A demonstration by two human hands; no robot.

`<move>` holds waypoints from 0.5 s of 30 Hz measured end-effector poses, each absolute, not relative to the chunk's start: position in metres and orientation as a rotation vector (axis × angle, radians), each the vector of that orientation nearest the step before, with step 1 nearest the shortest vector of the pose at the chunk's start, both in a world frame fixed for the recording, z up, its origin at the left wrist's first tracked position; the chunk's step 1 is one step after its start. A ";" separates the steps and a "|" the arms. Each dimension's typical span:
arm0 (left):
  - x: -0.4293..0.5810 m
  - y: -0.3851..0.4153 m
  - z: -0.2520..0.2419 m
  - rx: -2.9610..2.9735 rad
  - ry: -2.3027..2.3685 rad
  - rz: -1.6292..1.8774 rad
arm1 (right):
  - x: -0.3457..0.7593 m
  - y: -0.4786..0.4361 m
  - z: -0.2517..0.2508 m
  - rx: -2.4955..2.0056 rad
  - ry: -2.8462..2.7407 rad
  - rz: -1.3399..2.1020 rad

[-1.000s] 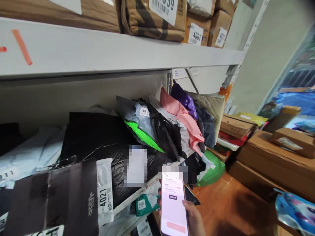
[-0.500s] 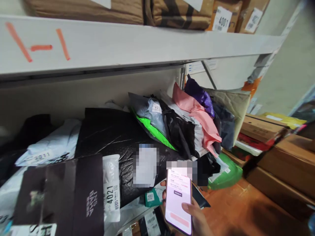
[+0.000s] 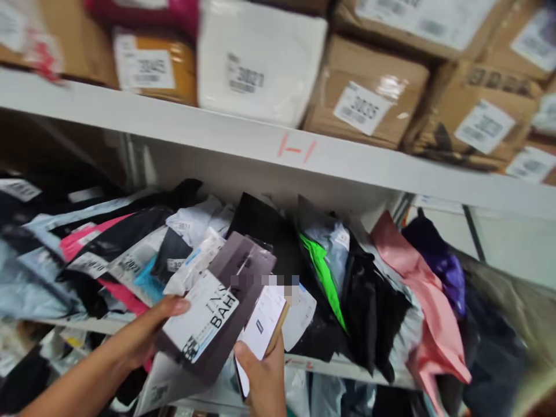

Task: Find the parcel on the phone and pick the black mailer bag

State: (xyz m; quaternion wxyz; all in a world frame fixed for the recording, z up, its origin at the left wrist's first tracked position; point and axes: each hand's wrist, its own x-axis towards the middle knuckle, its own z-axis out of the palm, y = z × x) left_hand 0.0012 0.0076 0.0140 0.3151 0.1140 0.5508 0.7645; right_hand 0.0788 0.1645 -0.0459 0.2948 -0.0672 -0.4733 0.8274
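Observation:
My left hand [image 3: 156,321] is closed on the near left corner of a dark parcel box [image 3: 217,356], its thumb pressed on top. The box lies tilted over the shelf's front, with a white label [image 3: 195,318] and large "INS BAHA" lettering on its face. My right hand [image 3: 266,370] grips a smartphone [image 3: 260,327] with a lit white screen, thumb along its near side. The phone overlaps the right side of the box. Behind it a large black mailer bag [image 3: 264,231] leans at the back, partly hidden.
Soft mailer bags crowd the shelf: a pink bag [image 3: 417,289], a purple bag [image 3: 438,260] and a bright green edge [image 3: 324,278] to the right. Overhead, a white shelf beam [image 3: 208,130] carries labelled cartons, including a brown carton [image 3: 369,75]. More bags sit below.
The view has swung left, bringing more of the shelf into sight. My left hand has come into view holding the dark box, now lifted and tilted. The phone stays in my right hand.

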 end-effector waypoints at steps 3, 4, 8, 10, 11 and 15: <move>0.005 0.013 0.030 0.417 1.413 2.004 | 0.072 0.164 -0.055 -0.291 -1.275 2.160; 0.007 0.015 0.031 0.446 1.408 2.038 | 0.070 0.166 -0.057 -0.311 -1.288 2.143; 0.023 0.029 0.008 0.337 1.409 2.319 | 0.063 0.176 -0.047 -0.239 -1.349 2.170; 0.029 0.034 -0.004 0.311 1.434 2.391 | 0.062 0.181 -0.039 -0.156 -1.388 2.231; 0.031 0.036 -0.007 0.328 1.457 2.407 | 0.062 0.183 -0.037 -0.112 -1.399 2.248; 0.029 0.032 0.004 0.585 1.621 2.334 | 0.059 0.181 -0.051 0.032 -1.320 2.290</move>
